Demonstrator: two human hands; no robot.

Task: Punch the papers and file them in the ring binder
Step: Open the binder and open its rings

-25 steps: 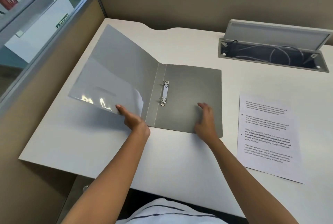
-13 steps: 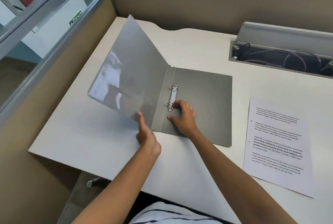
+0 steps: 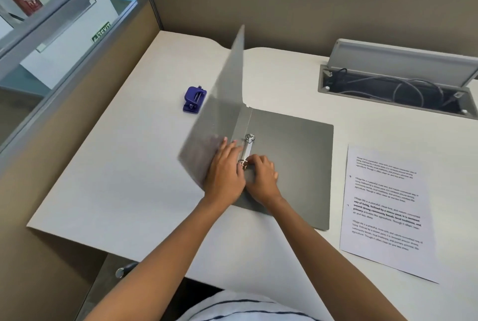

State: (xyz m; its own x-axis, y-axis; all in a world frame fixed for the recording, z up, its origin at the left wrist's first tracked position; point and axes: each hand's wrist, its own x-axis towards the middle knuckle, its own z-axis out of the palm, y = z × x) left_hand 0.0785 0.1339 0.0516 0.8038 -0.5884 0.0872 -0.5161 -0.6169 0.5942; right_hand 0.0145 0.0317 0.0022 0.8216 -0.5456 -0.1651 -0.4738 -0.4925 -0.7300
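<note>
Both hands pinched the grey plastic ring binder's (image 3: 289, 155) metal rings (image 3: 247, 151): left hand (image 3: 225, 173) beside right hand (image 3: 261, 178).

One grey plastic ring binder (image 3: 289, 165) lies at centre frame, with two metal rings (image 3: 249, 138). One small purple hole punch (image 3: 194, 100) sits left of it. One printed white paper sheet (image 3: 385, 212) lies at right. Two hands (image 3: 225, 173) meet at the rings.
</note>
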